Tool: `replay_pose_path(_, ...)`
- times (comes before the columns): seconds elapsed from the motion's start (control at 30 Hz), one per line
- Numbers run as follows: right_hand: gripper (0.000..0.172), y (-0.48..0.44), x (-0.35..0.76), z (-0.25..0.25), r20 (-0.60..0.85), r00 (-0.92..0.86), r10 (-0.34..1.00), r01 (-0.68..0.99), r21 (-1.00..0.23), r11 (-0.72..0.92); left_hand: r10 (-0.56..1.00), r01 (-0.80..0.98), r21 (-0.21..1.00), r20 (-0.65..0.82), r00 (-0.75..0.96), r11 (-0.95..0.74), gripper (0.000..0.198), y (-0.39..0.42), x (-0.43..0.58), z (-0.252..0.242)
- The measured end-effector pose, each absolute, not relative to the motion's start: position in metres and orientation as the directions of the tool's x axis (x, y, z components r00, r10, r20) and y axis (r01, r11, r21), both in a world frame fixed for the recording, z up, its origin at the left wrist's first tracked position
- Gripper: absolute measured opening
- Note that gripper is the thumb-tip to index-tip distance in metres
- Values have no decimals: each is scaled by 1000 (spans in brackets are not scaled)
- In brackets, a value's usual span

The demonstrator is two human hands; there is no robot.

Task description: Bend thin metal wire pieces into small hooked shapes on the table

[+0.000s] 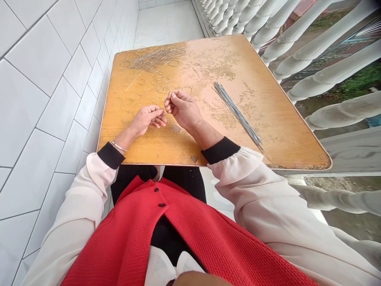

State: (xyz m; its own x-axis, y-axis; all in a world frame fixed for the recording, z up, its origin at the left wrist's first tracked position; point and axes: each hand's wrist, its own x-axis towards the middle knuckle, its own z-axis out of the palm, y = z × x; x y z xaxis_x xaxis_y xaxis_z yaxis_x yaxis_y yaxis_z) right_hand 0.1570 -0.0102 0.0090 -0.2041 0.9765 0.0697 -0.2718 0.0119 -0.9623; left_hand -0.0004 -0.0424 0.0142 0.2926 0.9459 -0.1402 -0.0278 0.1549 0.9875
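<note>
To my left a white tile wall [38, 119] runs alongside the surface [276, 135], and white balusters [327, 75] line its right side, with a tiled floor [166, 24] beyond its far edge. My red vest [143, 234], with two black buttons [160, 205], and my pale sleeves [262, 202] fill the bottom of my view, and nothing stands between my hands and the surface. My left hand [147, 120] and right hand [183, 109] hover just above the surface, close together, with a single bangle [119, 146] on my left wrist. The fingers [159, 121] of my left hand are curled closed, and the fingers [171, 99] of my right hand are pinched together; any fine wire between them is too thin for me to make out. Loose bent wires [149, 89] lie just beyond my fingers, more than a dozen, though they are too fine to count exactly. Farther off, near the far edge, lies one tangled wire heap [154, 57]. To the right of my right hand lies one bundle of straight rods [238, 113], set diagonally and well apart from the bent wires, its rods too tightly packed to count.
</note>
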Motion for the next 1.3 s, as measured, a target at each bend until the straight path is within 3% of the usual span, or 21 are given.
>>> replay_pose_path(0.43,15,-6,165,10,73,-131,989,-161,-986,51,965,88,992,-108,238,90,24,-40,2,8)
replay_pose_path(0.93,14,-3,159,5,117,-154,981,-203,-976,84,929,-163,930,-290,230,331,30,-37,-2,11)
replay_pose_path(1.3,13,-6,157,5,98,-184,978,-177,-982,65,939,-183,931,-276,206,314,23,-35,-7,8)
